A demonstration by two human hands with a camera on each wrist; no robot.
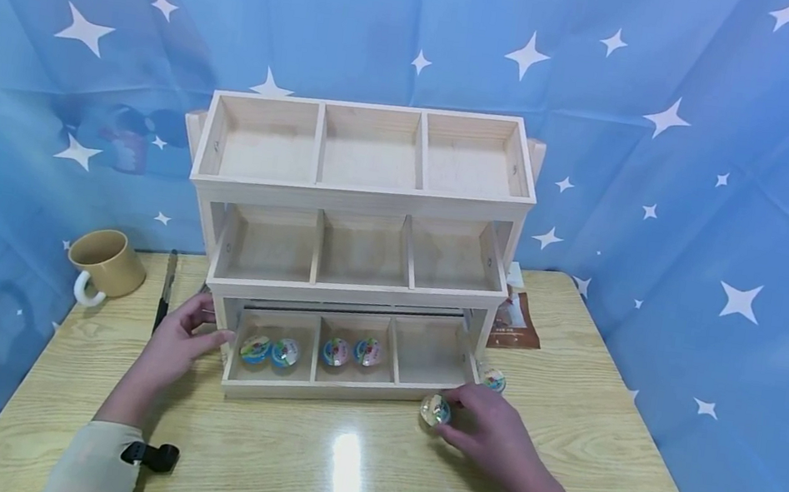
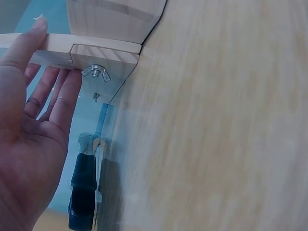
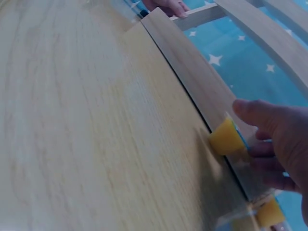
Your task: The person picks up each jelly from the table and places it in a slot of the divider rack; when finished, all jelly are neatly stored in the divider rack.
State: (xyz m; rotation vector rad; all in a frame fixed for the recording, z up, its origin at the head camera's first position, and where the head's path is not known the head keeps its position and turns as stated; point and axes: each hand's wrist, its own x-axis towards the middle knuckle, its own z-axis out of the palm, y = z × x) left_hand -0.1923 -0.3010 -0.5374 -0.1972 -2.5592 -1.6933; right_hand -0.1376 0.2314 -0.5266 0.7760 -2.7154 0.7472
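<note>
A three-tier wooden rack stands at the back of the table. My left hand holds the rack's left side by the bottom tier; in the left wrist view thumb and fingers lie on either side of a wooden bar. In front of the bottom tier's right end, my right hand holds a jelly cup, yellow-sided in the right wrist view. Another jelly cup sits on the table beyond that hand. The bottom tier's left and middle compartments hold two jelly cups each; its right compartment is bare.
A tan mug with a white handle stands at the back left. Between it and the rack lies a slim black-handled tool. A brown packet lies behind the rack's right side. A blue starred curtain surrounds the table's back and sides.
</note>
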